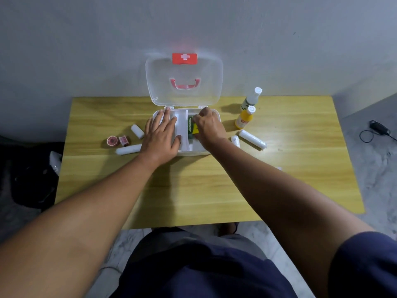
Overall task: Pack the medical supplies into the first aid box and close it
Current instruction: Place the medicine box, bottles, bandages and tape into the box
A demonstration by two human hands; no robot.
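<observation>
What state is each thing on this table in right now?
First aid box: lid open, upright.
Green and yellow packet: inside box, under right hand.
Left hand: flat on box.
Two bottles: standing, capped.
Bandage rolls: lying outside box.

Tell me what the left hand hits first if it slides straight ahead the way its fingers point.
Probably the first aid box's back wall at the hinge, then the upright clear lid. The left hand lies flat over the box; depth is unclear.
</observation>
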